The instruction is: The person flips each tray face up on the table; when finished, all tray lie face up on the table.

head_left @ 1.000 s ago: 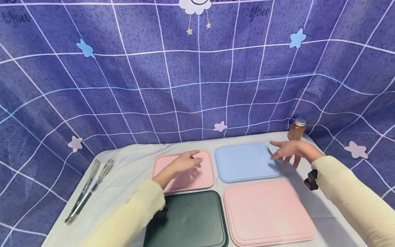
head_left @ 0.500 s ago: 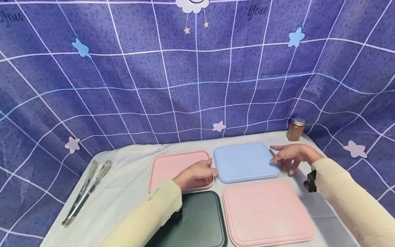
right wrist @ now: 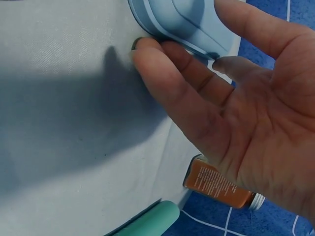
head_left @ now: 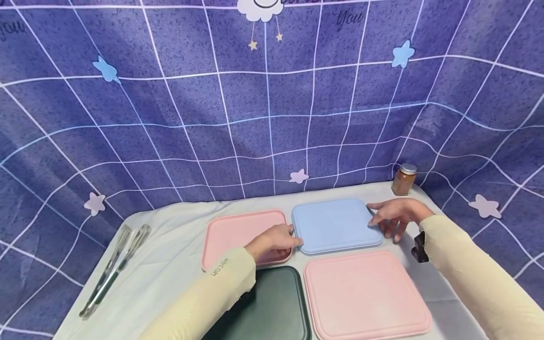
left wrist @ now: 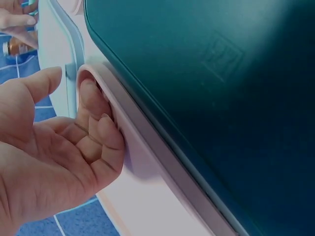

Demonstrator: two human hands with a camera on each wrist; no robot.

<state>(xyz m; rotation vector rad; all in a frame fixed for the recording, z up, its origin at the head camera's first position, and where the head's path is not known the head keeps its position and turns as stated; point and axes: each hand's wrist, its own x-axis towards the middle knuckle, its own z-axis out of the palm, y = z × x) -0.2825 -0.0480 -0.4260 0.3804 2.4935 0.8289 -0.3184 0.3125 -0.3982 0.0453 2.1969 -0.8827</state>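
A light blue flat board (head_left: 336, 225) with a raised rim lies at the back of the table. At its left edge is my left hand (head_left: 278, 240), thumb reaching to the edge; in the left wrist view its other fingers (left wrist: 109, 140) are bent inside the rim of a pink tray (left wrist: 147, 209). My right hand (head_left: 395, 216) is at the opposite edge of the blue board, fingers loosely bent. The right wrist view has these fingertips right at the blue rim (right wrist: 155, 22), with the thumb above the board.
A larger pink board (head_left: 365, 295) and a dark green board (head_left: 278, 302) lie in front. Metal tongs (head_left: 111, 274) rest at the left, a spice jar (head_left: 403, 180) in the back right corner. A green rounded end (right wrist: 152, 221) shows near the jar. Purple curtain stands behind.
My left hand has moved right and nearer, from over the pink tray to the blue board's left edge. The right hand has lowered slightly and closed in on the right edge.
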